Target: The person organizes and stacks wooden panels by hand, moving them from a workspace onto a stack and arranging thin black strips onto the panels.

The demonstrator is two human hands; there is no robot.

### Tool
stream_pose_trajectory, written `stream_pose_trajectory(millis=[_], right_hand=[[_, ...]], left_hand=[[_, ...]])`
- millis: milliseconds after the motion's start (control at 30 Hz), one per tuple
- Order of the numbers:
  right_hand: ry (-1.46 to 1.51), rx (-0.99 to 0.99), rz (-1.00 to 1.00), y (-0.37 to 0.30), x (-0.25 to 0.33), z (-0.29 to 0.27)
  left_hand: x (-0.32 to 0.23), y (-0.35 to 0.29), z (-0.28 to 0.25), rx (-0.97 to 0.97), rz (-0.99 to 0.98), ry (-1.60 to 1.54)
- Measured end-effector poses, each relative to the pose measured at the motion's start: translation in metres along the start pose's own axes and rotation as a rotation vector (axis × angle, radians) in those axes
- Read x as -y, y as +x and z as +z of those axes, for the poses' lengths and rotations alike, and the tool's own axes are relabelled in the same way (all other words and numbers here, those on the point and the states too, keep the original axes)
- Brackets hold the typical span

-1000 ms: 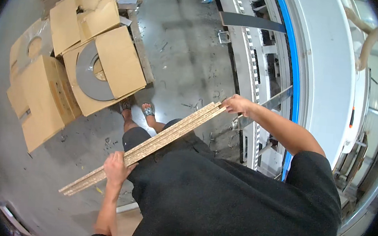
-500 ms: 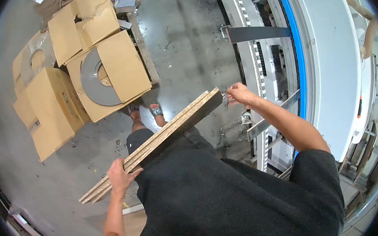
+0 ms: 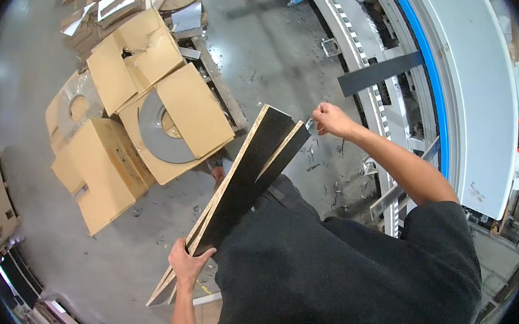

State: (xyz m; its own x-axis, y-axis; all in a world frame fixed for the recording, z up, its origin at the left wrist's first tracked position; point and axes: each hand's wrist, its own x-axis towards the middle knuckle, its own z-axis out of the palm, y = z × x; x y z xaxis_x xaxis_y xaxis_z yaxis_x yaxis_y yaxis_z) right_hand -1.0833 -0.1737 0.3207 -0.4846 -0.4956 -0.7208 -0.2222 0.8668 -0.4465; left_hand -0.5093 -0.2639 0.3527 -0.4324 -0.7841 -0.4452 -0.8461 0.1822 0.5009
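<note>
My left hand (image 3: 189,266) is closed around the lower part of a few long, narrow chipboard strips (image 3: 239,182) with dark faces and raw, light edges. They slant up across the front of my body, and their upper ends are fanned apart. A shorter-looking strip (image 3: 284,154) lies nearest my right side. Just off its top end, my right hand (image 3: 333,120) is pinched on something small and shiny, too blurred to name.
To the right stands a long white machine with a blue stripe (image 3: 430,72); a dark strip (image 3: 380,72) juts out from it. Cardboard boxes (image 3: 105,172) sit at left, with a grey coiled roll (image 3: 150,133) on one. Scraps litter the concrete floor (image 3: 118,267).
The strips' upper ends have spread from a tight stack into a fan, and the bundle stands steeper. My right hand stays by the top end. The whole view has shifted.
</note>
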Motion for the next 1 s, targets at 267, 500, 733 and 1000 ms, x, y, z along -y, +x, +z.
stream_pose_trajectory(millis=[267,500,733,1000], right_hand=[[0.564,0.125,0.055,0.001,0.042,0.033],[0.169,-0.234,-0.080,0.033,0.052,0.061],[-0.005,-0.982,0.000,0.141,-0.013,-0.082],[-0.287,-0.597,-0.141,0.075,0.039,-0.079]], left_hand=[[-0.007,0.003,-0.010,-0.121,-0.040,-0.039],[-0.014,0.004,-0.014,-0.085,-0.133,-0.035],[-0.021,-0.003,-0.017,-0.044,-0.252,-0.257],[0.096,0.018,-0.001,-0.046,-0.453,-0.497]])
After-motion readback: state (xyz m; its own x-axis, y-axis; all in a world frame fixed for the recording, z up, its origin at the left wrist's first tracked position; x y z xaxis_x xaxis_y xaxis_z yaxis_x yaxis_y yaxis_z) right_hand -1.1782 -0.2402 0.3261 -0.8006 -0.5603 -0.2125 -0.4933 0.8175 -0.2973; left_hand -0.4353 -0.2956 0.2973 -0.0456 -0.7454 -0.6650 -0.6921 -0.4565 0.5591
